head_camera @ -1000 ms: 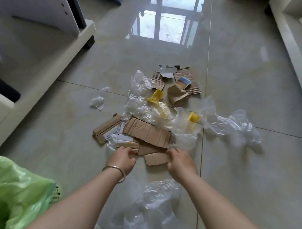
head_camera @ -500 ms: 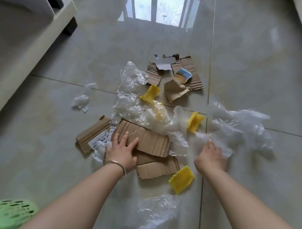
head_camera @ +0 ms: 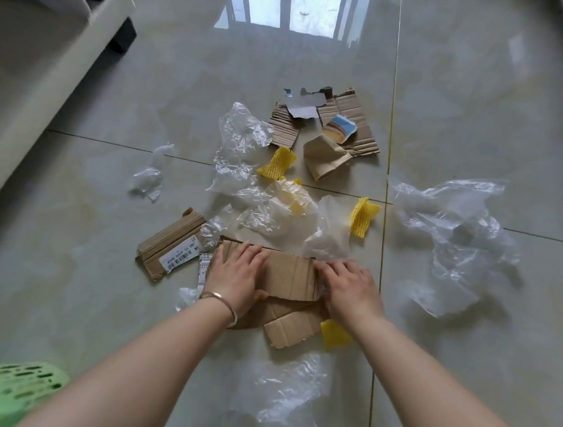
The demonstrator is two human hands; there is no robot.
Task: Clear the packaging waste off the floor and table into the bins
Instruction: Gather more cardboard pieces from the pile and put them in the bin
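Note:
Packaging waste is scattered on the tiled floor. A brown cardboard sheet (head_camera: 289,277) lies nearest, on top of other cardboard pieces (head_camera: 293,330). My left hand (head_camera: 236,275) grips its left end with the thumb under the near edge. My right hand (head_camera: 348,287) holds its right end. A labelled cardboard strip (head_camera: 170,244) lies to the left. Yellow foam nets (head_camera: 364,216) (head_camera: 277,162) (head_camera: 333,336) and clear plastic bags (head_camera: 452,232) (head_camera: 244,141) lie around. Torn cardboard and paper (head_camera: 340,126) sit farther off.
A green perforated bin (head_camera: 15,386) shows at the bottom left corner. A white low cabinet base (head_camera: 49,74) runs along the left. More clear plastic (head_camera: 286,392) lies between my forearms. A small plastic scrap (head_camera: 147,180) lies apart at the left.
My right hand has moved left from the plastic bag onto the right end of the cardboard sheet. My left hand has shifted to grip the sheet's left end. The view came closer.

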